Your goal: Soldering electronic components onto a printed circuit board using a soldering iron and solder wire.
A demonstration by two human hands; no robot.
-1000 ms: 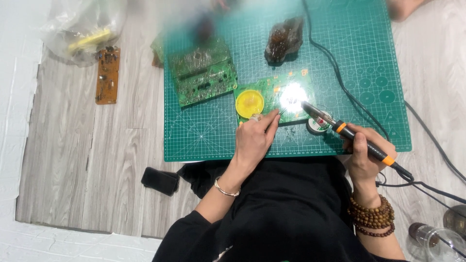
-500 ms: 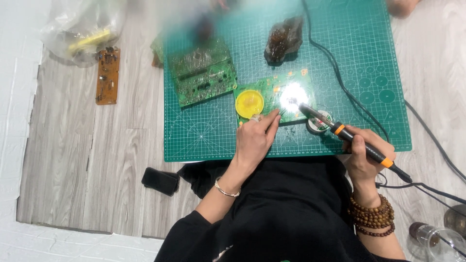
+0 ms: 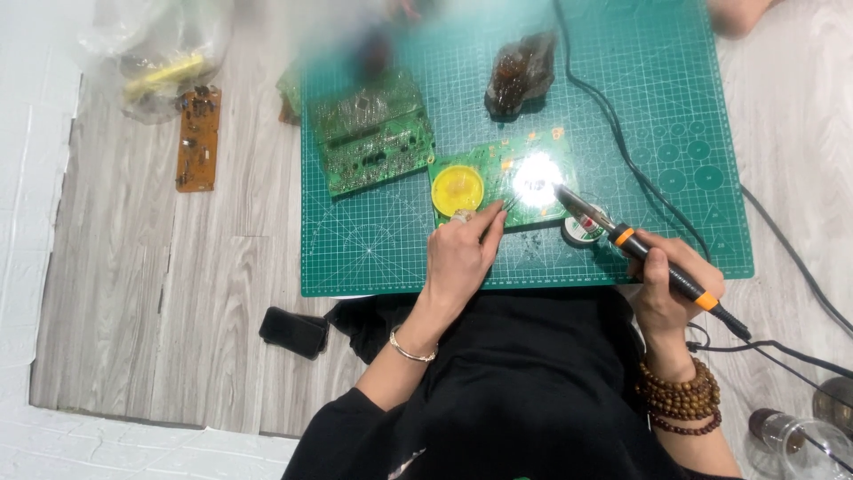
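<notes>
A small green circuit board lies on the green cutting mat, with a bright glare spot on it. My right hand grips a black and orange soldering iron whose tip rests on the board by the glare. My left hand pinches a thin solder wire and points it at the same board. A round yellow tin sits beside the board, just above my left fingers. A small solder spool lies under the iron's shaft.
A larger green circuit board lies at the mat's upper left. A brown lump sits above the small board. An orange circuit board and a plastic bag are on the wooden floor. A black phone lies near my knees. Black cables cross the mat.
The soldering iron tip has shifted slightly up and left onto the board. My left hand has barely moved.
</notes>
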